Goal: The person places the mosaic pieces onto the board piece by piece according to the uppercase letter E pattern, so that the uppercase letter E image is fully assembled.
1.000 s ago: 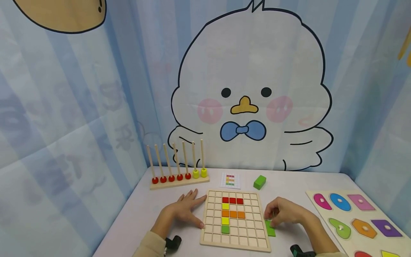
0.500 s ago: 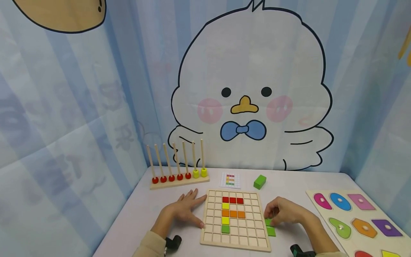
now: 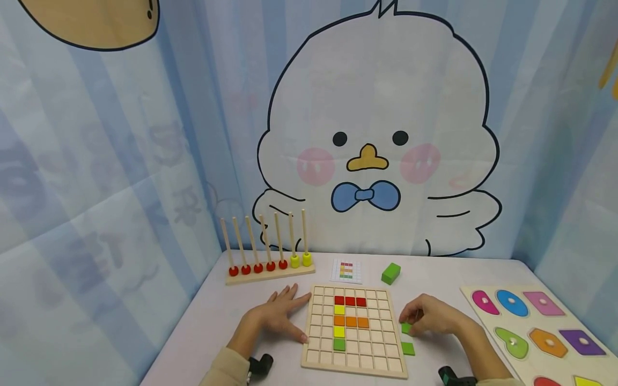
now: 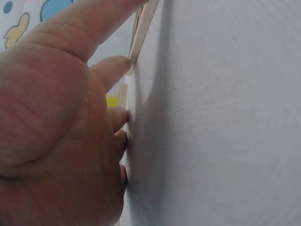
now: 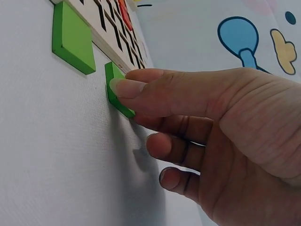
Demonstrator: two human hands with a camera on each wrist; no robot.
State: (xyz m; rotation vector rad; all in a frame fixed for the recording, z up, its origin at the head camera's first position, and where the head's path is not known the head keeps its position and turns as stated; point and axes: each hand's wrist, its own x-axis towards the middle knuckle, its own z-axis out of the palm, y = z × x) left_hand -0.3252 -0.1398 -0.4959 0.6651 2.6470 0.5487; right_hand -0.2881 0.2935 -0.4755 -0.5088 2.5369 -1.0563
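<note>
A wooden grid board [image 3: 321, 356] lies on the table, with red, yellow, orange and green square tiles set in some of its cells. My left hand [image 3: 277, 316] is spread at the board's left side, thumb and forefinger touching its edge. Right of the board, my right hand [image 3: 434, 315] pinches a green tile [image 5: 113, 75] between thumb and fingers, the other fingers loosely curled. A second green tile [image 3: 407, 348] lies flat on the table just nearer, beside the board's right edge; the right wrist view shows this loose tile [image 5: 75, 40] too.
Behind the board stand a bead-peg rack [image 3: 270, 276] with red and yellow beads, a small pattern card [image 3: 354, 274] and a green block [image 3: 390, 273]. A shape puzzle board [image 3: 523, 321] lies at the right. A printed curtain [image 3: 217, 134] surrounds the table.
My right hand has drawn one green tile a little away from the other, up and to the right, so a gap now shows between them. My left hand has stayed still.
</note>
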